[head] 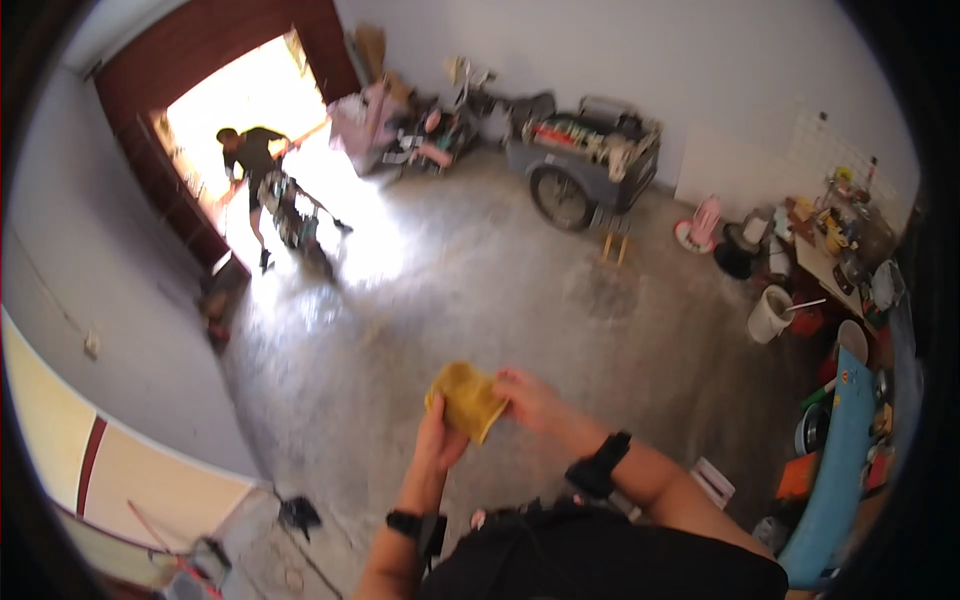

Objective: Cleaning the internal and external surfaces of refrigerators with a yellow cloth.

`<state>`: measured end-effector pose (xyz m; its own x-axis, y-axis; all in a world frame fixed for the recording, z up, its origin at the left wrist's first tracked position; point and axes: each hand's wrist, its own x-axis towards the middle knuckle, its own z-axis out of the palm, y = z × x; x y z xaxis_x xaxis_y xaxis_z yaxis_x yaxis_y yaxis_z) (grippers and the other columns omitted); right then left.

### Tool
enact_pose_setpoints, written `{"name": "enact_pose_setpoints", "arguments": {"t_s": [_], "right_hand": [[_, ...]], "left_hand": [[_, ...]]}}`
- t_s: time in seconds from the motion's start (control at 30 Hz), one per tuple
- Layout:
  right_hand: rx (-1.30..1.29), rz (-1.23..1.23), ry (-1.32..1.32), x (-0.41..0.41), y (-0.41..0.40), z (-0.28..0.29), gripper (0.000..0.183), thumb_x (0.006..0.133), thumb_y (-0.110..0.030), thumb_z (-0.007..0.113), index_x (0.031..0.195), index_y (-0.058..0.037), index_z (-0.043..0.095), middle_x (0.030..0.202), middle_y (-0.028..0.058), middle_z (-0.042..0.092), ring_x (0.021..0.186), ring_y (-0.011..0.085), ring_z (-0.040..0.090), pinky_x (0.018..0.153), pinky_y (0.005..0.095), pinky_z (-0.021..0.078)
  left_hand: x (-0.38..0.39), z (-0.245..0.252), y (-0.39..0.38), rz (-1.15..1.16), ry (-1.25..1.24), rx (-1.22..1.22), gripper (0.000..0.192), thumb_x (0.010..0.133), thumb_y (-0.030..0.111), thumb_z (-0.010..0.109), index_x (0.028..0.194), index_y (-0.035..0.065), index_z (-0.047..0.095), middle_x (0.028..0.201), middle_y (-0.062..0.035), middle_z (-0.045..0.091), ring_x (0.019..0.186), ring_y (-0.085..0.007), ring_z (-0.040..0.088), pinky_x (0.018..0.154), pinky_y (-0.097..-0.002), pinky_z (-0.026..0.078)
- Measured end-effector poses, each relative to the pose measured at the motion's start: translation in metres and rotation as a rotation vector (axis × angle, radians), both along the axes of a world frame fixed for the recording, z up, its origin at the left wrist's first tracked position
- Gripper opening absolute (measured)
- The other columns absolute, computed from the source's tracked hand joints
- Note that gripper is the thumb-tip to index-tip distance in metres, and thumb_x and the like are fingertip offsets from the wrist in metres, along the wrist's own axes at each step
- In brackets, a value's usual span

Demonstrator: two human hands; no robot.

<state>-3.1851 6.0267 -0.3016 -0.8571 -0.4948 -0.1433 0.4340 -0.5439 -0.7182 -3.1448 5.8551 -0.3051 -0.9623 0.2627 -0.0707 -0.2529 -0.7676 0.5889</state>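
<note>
A folded yellow cloth [466, 399] is held out in front of my body, above the concrete floor. My left hand [442, 439] grips its lower left part, the thumb lying on the face towards me. At the cloth's right edge, the fingers of my right hand [529, 397] pinch it near the upper corner. A paler border runs along its lower right side. Black straps circle both of my forearms.
A person [255, 161] stands with a motorcycle [285, 214] in the bright doorway [240, 90]. A grey cargo cart [589, 169] is parked by the far wall. To the right are a white bucket [769, 315], a cluttered table [825, 266] and a long blue panel [836, 465].
</note>
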Motion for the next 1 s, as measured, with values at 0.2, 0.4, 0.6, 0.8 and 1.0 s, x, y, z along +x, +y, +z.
{"name": "enact_pose_setpoints", "arguments": {"t_s": [0.2,0.4,0.6,0.8,1.0], "right_hand": [[0.609,0.130,0.202,-0.013,0.022,-0.010,0.021,0.086,-0.020,0.054,0.100,-0.0056,0.050,0.090,0.0090,0.060,0.069,0.0120,0.059,0.057,0.0255,0.0479],[0.587,-0.053,0.177,-0.003,0.025,-0.017,0.027,0.085,-0.028,0.055,0.101,-0.0068,0.052,0.093,0.0060,0.060,0.082,0.0109,0.057,0.064,0.0258,0.0455],[0.257,0.167,0.110,0.004,0.026,0.015,0.037,0.084,-0.028,0.058,0.111,-0.0044,0.050,0.091,0.0033,0.059,0.081,0.0111,0.055,0.065,0.0265,0.0445],[0.369,-0.098,0.161,-0.003,0.061,-0.006,0.025,0.087,-0.019,0.053,0.106,-0.0034,0.050,0.089,0.0036,0.058,0.073,0.0103,0.056,0.059,0.0244,0.0447],[0.225,-0.050,0.065,-0.004,0.082,0.003,0.023,0.089,-0.019,0.050,0.106,-0.0030,0.047,0.089,0.0046,0.058,0.073,0.0105,0.057,0.056,0.0232,0.0456]], "left_hand": [[0.002,0.009,-0.006,0.035,-0.164,0.004,0.048,0.093,0.040,0.031,0.130,0.0077,0.034,0.131,-0.0106,0.040,0.120,-0.0265,0.040,0.099,-0.0416,0.033],[0.011,0.014,-0.013,0.013,-0.144,0.034,0.048,0.093,0.038,0.034,0.129,0.0065,0.034,0.131,-0.0113,0.041,0.119,-0.0269,0.042,0.098,-0.0417,0.034],[0.006,0.030,0.003,-0.143,-0.147,-0.201,0.042,0.092,0.029,0.042,0.125,0.0029,0.038,0.124,-0.0118,0.046,0.113,-0.0241,0.047,0.094,-0.0379,0.040],[-0.005,0.025,0.030,-0.146,-0.101,-0.465,0.033,0.092,0.019,0.044,0.119,0.0019,0.043,0.116,-0.0093,0.051,0.106,-0.0211,0.052,0.088,-0.0342,0.045],[-0.008,0.015,0.065,0.002,-0.201,-0.067,0.034,0.090,0.018,0.046,0.119,0.0015,0.041,0.114,-0.0101,0.052,0.103,-0.0224,0.053,0.084,-0.0352,0.047]]}}
